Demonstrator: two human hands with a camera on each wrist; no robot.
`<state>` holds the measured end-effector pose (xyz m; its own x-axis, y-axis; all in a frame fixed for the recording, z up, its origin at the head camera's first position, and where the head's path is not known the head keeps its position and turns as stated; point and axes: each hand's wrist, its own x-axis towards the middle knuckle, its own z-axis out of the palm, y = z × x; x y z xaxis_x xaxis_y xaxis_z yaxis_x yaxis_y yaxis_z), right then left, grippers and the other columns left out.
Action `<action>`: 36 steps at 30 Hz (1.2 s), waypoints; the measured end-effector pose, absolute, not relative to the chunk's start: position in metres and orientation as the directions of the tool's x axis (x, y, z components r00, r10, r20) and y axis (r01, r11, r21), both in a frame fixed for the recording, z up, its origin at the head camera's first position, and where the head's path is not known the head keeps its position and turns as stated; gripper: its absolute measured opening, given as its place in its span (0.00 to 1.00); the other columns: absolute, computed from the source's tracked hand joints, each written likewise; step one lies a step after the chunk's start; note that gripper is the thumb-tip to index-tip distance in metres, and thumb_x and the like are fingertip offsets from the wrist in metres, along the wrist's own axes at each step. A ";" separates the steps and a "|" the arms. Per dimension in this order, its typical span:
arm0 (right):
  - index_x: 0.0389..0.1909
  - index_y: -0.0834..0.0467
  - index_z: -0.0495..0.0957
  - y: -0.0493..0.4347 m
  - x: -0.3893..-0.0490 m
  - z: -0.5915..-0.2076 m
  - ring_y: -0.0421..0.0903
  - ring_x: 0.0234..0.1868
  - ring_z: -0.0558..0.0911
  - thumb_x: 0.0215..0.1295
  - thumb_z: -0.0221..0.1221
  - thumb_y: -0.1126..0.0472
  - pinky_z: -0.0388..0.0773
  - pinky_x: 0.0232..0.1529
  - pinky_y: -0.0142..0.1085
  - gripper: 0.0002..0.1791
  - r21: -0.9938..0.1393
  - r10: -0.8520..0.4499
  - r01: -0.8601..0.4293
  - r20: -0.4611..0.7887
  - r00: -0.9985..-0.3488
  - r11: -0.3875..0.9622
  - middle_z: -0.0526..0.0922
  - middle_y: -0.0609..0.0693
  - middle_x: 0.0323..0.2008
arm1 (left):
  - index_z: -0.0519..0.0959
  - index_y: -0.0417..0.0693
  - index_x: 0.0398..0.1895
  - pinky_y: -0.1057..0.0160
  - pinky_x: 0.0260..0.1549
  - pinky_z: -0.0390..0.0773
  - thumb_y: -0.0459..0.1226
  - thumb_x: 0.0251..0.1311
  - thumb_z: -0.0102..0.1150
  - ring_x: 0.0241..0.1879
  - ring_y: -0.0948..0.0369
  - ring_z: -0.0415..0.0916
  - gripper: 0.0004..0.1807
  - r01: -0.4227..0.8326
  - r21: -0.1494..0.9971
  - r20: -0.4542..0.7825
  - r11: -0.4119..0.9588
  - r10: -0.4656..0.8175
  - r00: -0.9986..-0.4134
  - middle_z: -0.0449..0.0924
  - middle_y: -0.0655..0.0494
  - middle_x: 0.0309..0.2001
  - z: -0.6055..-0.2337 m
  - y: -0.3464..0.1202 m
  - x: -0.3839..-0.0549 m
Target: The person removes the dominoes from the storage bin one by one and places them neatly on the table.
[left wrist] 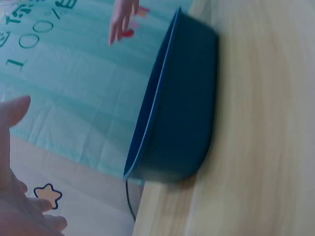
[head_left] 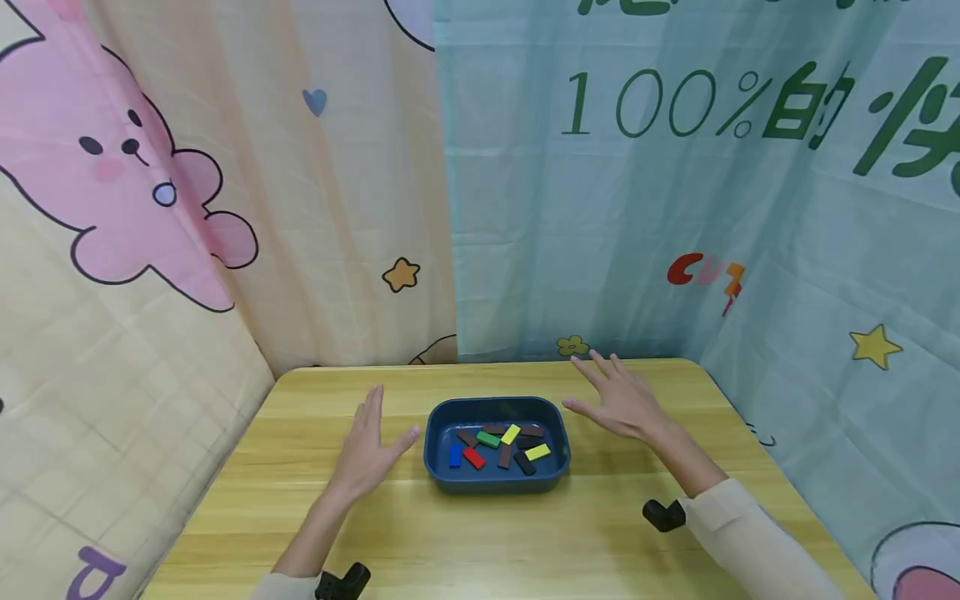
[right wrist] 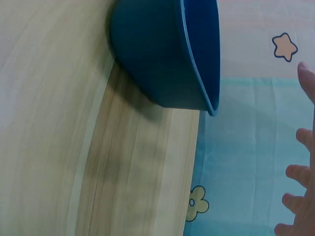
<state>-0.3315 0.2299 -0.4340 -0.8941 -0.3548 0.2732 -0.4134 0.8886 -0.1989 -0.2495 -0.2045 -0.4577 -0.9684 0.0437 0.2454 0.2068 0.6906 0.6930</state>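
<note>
A dark blue rectangular bin (head_left: 497,486) stands on the wooden table. Small flat blocks lie scattered inside it: a blue block (head_left: 456,455), a red block (head_left: 474,457), a green block (head_left: 488,439), yellow blocks (head_left: 537,452), plus several brown and black ones. To the bin's left hovers my left hand (head_left: 367,454), thumb spread toward the rim and fingers straight. My right hand (head_left: 624,402) is beyond the bin's right side, fingers spread apart. Both hands hold nothing. In the left wrist view the bin's outer wall (left wrist: 179,103) hides the blocks.
The wooden table (head_left: 480,550) reaches back to hanging printed curtains (head_left: 345,208) that enclose it on the left, back and right. A black wrist mount (head_left: 664,515) sits at the right cuff, and another (head_left: 343,582) at the left.
</note>
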 end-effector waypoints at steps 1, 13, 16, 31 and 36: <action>0.81 0.48 0.60 0.228 -0.333 -0.432 0.73 0.76 0.54 0.69 0.52 0.26 0.52 0.66 0.76 0.47 -0.204 -0.375 -0.438 0.286 -0.882 0.876 0.57 0.64 0.78 | 0.38 0.52 0.85 0.21 0.66 0.42 0.61 0.69 0.59 0.79 0.38 0.34 0.55 0.203 0.768 0.225 0.607 0.041 -0.973 0.37 0.45 0.83 -0.456 -0.200 -0.243; 0.80 0.52 0.61 0.185 -0.350 -0.419 0.60 0.74 0.66 0.77 0.54 0.39 0.63 0.69 0.63 0.38 -0.555 -0.568 -0.583 0.225 -0.792 0.593 0.66 0.54 0.76 | 0.43 0.43 0.83 0.31 0.71 0.48 0.40 0.71 0.63 0.77 0.31 0.43 0.48 -0.005 0.998 -0.006 -0.069 -0.022 -1.000 0.42 0.36 0.81 -0.486 -0.155 -0.201; 0.79 0.54 0.63 0.169 -0.353 -0.423 0.59 0.73 0.68 0.77 0.53 0.39 0.67 0.68 0.61 0.37 -0.627 -0.593 -0.557 0.181 -0.784 0.545 0.69 0.55 0.74 | 0.44 0.38 0.82 0.34 0.72 0.50 0.38 0.72 0.62 0.77 0.33 0.45 0.46 -0.031 0.989 -0.043 -0.143 -0.082 -0.996 0.45 0.34 0.80 -0.504 -0.147 -0.206; 0.76 0.58 0.67 0.099 -0.366 -0.452 0.54 0.67 0.75 0.78 0.54 0.42 0.70 0.68 0.53 0.34 -0.739 -0.699 -0.516 0.087 -0.710 0.432 0.76 0.59 0.67 | 0.55 0.28 0.77 0.41 0.70 0.59 0.31 0.77 0.53 0.75 0.34 0.52 0.32 0.000 0.985 -0.023 -0.170 -0.132 -0.991 0.52 0.25 0.76 -0.539 -0.132 -0.223; 0.74 0.60 0.69 0.078 -0.367 -0.467 0.52 0.67 0.76 0.78 0.54 0.43 0.72 0.67 0.50 0.34 -0.752 -0.726 -0.500 0.042 -0.686 0.430 0.77 0.57 0.67 | 0.55 0.29 0.78 0.40 0.70 0.59 0.32 0.78 0.52 0.75 0.34 0.52 0.32 -0.002 0.985 -0.025 -0.173 -0.130 -0.991 0.52 0.26 0.76 -0.540 -0.133 -0.221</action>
